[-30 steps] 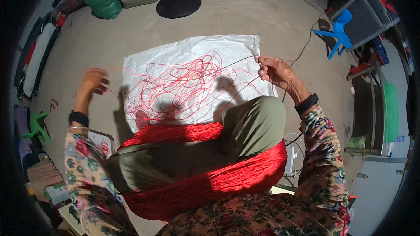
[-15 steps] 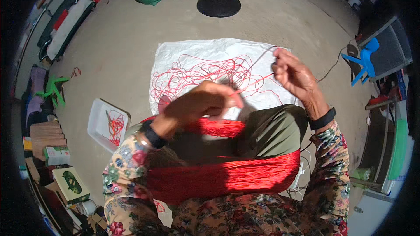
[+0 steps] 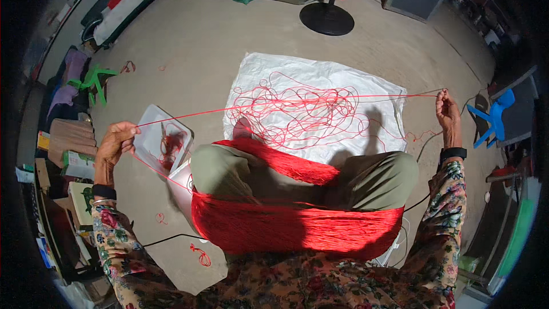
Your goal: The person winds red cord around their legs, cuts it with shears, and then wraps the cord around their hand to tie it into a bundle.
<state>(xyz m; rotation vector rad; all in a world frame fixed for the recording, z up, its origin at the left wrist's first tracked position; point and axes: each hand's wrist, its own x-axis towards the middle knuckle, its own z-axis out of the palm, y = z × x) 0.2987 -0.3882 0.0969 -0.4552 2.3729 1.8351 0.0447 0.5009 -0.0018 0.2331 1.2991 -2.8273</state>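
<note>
Left hand (image 3: 117,139) and right hand (image 3: 449,109) each pinch red string (image 3: 197,114), best kept evenly taut above the loose loops (image 3: 329,103).

We pinch a red cord (image 3: 200,113) taut between our left hand (image 3: 117,142) and right hand (image 3: 449,111). Between left and right fingers, tangled red loops (image 3: 303,120) lie on a white sheet (image 3: 260,66); nearer us than the fingers, a thick red skein (image 3: 257,229) circles our bent legs (image 3: 220,169).

Floral sleeves (image 3: 440,209), black wristbands (image 3: 454,153), olive trousers (image 3: 386,180)
</note>
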